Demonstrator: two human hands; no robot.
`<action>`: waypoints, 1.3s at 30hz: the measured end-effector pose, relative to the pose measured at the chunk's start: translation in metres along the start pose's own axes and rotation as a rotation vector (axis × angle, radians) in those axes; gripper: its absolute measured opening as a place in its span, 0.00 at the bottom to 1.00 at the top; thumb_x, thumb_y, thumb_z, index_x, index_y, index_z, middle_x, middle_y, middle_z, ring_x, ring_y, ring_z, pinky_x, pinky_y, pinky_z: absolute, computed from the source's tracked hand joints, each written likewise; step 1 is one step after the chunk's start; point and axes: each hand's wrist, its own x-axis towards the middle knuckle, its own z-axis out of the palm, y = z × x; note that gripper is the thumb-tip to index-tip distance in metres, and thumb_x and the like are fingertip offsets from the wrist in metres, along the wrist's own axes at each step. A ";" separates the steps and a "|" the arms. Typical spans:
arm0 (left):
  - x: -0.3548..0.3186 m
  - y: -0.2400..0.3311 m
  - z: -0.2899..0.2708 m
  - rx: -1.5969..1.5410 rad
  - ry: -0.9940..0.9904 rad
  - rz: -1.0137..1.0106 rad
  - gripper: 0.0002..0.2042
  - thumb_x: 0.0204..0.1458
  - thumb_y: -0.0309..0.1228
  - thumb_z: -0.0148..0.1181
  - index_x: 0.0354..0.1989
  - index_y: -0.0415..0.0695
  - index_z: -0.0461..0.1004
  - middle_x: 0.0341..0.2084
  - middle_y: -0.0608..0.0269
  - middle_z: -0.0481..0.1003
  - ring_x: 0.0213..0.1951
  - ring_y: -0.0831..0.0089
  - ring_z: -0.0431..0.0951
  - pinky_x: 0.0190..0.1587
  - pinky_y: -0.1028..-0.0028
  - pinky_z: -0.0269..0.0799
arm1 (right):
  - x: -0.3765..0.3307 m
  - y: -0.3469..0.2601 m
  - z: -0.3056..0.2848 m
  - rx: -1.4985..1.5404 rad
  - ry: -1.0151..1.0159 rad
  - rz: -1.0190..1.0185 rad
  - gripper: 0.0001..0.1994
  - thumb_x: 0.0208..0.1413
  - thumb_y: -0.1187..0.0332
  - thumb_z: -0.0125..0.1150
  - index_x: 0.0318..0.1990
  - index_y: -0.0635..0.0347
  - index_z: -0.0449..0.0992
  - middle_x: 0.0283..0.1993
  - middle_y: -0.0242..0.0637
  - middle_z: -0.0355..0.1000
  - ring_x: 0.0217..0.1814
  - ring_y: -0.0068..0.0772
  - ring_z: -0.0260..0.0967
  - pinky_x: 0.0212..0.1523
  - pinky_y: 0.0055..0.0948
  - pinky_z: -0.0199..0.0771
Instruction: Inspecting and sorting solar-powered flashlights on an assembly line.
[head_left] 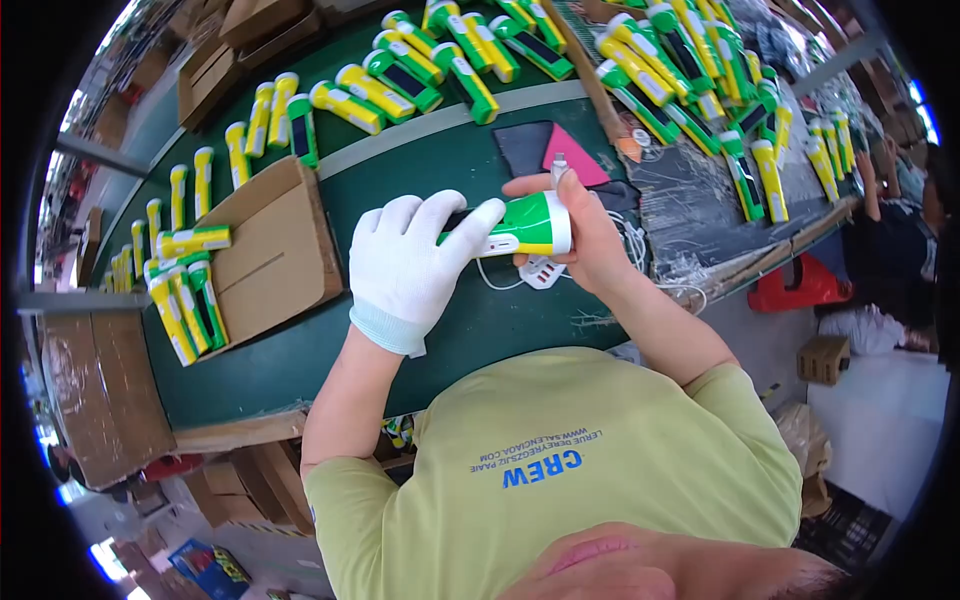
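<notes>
while gripped, torch (520, 225) between both hands

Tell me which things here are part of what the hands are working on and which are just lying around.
In hand:
- green and white flashlight, gripped by the gloved left hand and the bare right hand
- small white piece pinched in the right hand

Lying about:
- rows of yellow and green flashlights
- cardboard sheet
- white charger plug
- pink cloth

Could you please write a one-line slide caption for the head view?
Gloved left hand and bare right hand hold a green-and-white flashlight over a green bench.
</notes>
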 end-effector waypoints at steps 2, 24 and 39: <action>0.001 0.005 0.004 -0.031 0.003 -0.017 0.22 0.39 0.31 0.64 0.47 0.61 0.75 0.37 0.73 0.72 0.35 0.70 0.72 0.35 0.69 0.64 | -0.002 -0.005 -0.003 -0.093 0.024 -0.108 0.19 0.62 0.59 0.53 0.51 0.66 0.70 0.40 0.36 0.75 0.38 0.23 0.75 0.40 0.22 0.75; 0.002 0.008 0.079 -1.853 -0.113 -1.070 0.23 0.58 0.48 0.55 0.51 0.41 0.66 0.29 0.67 0.71 0.28 0.78 0.73 0.30 0.75 0.72 | -0.012 -0.027 -0.033 -0.427 0.294 -0.358 0.14 0.65 0.63 0.50 0.50 0.62 0.73 0.30 0.27 0.72 0.21 0.08 0.55 0.21 0.12 0.51; -0.023 0.028 0.095 -1.874 0.017 -1.259 0.19 0.62 0.46 0.49 0.49 0.42 0.65 0.36 0.59 0.74 0.34 0.73 0.76 0.39 0.72 0.74 | -0.013 0.012 0.009 -1.447 -0.134 -0.920 0.08 0.46 0.73 0.63 0.36 0.58 0.77 0.27 0.34 0.69 0.26 0.36 0.70 0.23 0.31 0.70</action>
